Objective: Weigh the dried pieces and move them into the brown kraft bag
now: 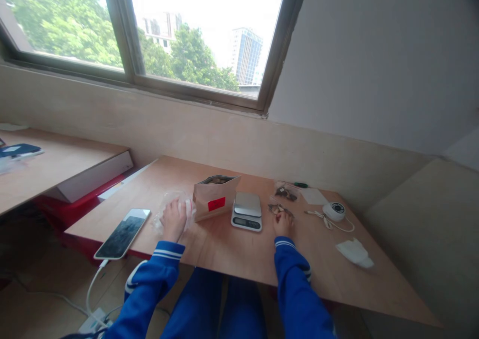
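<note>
My left hand (174, 220) rests on a clear plastic zip bag (190, 210) with a red line, its fingers bent and closed on the film. My right hand (283, 225) is at a small heap of brown dried-looking pieces (279, 208), fingertips pinched on them; their kind is too small to tell. Between the hands stand an open brown paper bag (200, 202) with a red label and a white kitchen scale (247, 205) with a bare metal plate. The paper bag holds brownish contents.
Behind my right hand lie a clear bag of dark pieces (286, 193), a green-handled tool (300, 184) and white paper (314, 196). A white round device (334, 210) with a cable and a crumpled tissue (355, 252) are farther right. A charging phone (122, 234) overhangs the left edge.
</note>
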The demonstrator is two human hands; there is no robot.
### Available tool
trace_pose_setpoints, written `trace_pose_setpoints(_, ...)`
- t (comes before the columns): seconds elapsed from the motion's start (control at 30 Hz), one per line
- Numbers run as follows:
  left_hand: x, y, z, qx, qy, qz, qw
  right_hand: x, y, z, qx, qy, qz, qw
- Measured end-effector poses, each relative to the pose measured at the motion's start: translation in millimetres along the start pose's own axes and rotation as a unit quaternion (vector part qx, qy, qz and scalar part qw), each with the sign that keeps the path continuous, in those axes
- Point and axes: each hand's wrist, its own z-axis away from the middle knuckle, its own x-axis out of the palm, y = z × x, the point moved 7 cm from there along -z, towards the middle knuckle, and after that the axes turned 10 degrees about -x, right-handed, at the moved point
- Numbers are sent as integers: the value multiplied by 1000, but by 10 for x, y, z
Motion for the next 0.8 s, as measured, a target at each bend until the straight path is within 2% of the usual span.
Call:
trace_pose_setpoints(0.13, 178, 96, -29, 58, -76, 73, 993, 3, 5, -5, 1, 3, -1, 1000)
trace_pose_setpoints(0.2, 150, 104, -38, 57, -79, 91, 991, 3, 7, -6, 3, 6, -3, 1000)
trace_pose_setpoints(0.3, -110, 147, -78, 53, -23, 82, 995, 2, 9, -8, 2, 9, -8, 1000)
trace_pose_setpoints(0.4, -434, 262, -169, 86, 47, 41, 994, 0, 10, -10, 0, 14, -14, 1000)
trace_pose_setpoints(0.47, -537, 336, -230, 132, 94, 15, 987, -1, 12, -8, -1, 19, -18, 1000)
trace_pose_setpoints(0.5, -513, 352, -250, 155, 105, 0, 982, -2, 12, -6, -1, 22, -21, 1000)
trace_pose_setpoints(0.57, -292, 298, -270, 172, 88, -39, 980, -13, 8, 1, -2, 33, -28, 999)
trace_pose_setpoints(0.6, -93, 229, -266, 169, 47, -66, 982, -26, 4, 6, -2, 40, -31, 999)
trace_pose_setpoints(0.7, 412, -32, -186, 151, -12, -80, 985, -100, -9, 20, 1, 71, -43, 997)
trace_pose_setpoints(0.73, 572, -121, -168, 141, -52, -76, 986, -135, -11, 25, 4, 84, -47, 995)
trace_pose_setpoints(0.8, 755, -281, -194, 102, -110, -44, 988, -221, -3, 44, 17, 112, -55, 992)
